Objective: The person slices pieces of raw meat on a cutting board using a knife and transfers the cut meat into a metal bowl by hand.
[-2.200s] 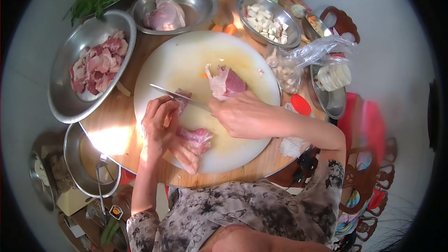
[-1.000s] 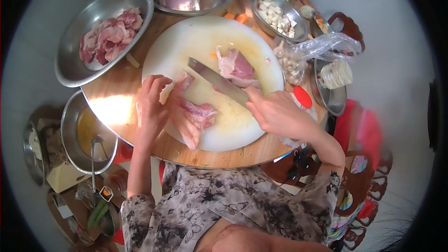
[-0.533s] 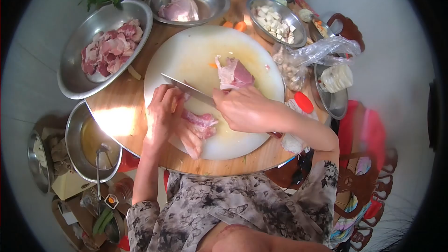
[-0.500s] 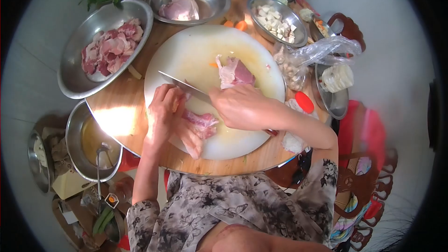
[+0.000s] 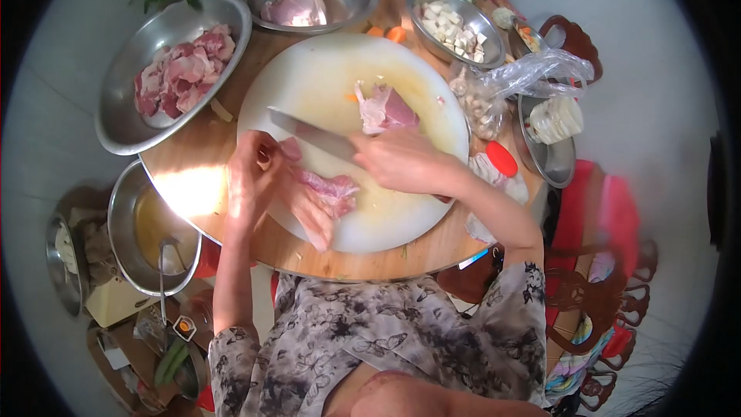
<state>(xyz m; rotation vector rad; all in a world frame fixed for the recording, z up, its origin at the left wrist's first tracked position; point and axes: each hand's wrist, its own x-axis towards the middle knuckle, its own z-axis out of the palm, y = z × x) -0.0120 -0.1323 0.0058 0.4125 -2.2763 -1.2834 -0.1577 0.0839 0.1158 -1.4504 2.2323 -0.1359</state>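
Note:
My right hand [image 5: 397, 161] grips a kitchen knife [image 5: 312, 134], its slightly blurred blade angled to the left over the white round cutting board [image 5: 417, 228]. Under the blade's left side lies a strip of raw meat [image 5: 328, 193] with pale skin hanging down toward the board's front edge. At this strip's left end is my left hand [image 5: 255, 174], fingers curled in against the meat; the exact hold is partly hidden. A small cut bit of meat [image 5: 291, 148] sits by its fingertips. Beyond my right hand rests a larger raw meat chunk [image 5: 387, 110].
A steel bowl of cut meat [image 5: 185, 69] stands at the back left, beside a bowl with one big meat piece [image 5: 296, 6]. Back right are a bowl of white cubes [image 5: 451, 31] and a plastic bag of garlic [image 5: 480, 104]. A pot with a ladle [image 5: 116, 220] sits lower left.
The knife has lifted off the meat and shifted slightly right. My left hand has drawn a little left with its fingers curling in, and a small cut bit now shows beside it.

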